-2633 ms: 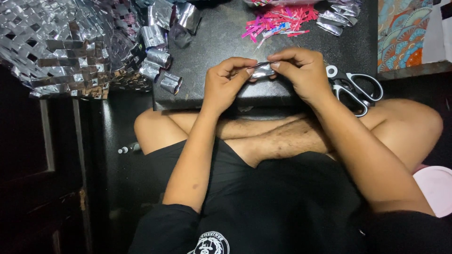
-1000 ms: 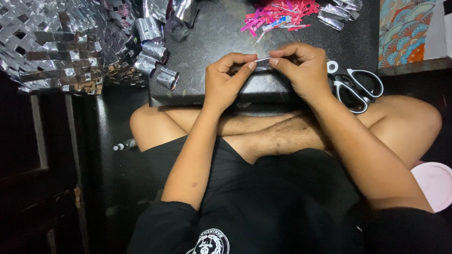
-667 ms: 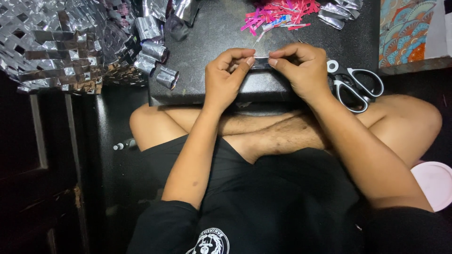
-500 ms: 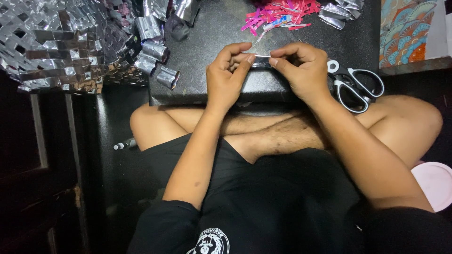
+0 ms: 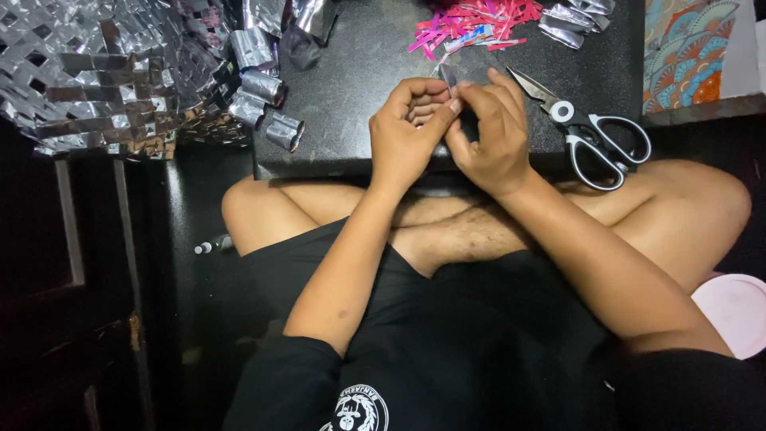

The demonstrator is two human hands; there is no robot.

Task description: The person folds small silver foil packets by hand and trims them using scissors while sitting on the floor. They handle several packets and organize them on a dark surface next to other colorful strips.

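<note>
Over black board (image 5: 351, 88): left hand (image 5: 403, 132), right hand (image 5: 491, 136) pinching foil strip (image 5: 447, 77) between fingertips, strip protruding above grip.

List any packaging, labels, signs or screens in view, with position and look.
Foil wrapper strip: pinched between left hand and right hand, narrow, silver.
Rolled wrapper pieces: table's left edge, silver.
Cut wrapper scraps: top, pink.
No signs or screens.

A low black stone-topped bench (image 5: 363, 88) carries black-handled steel scissors (image 5: 586, 128), a heap of pink paper scraps (image 5: 471, 20), folded silver foil strips (image 5: 570, 16) and rolled silver foil loops (image 5: 263, 88).
</note>
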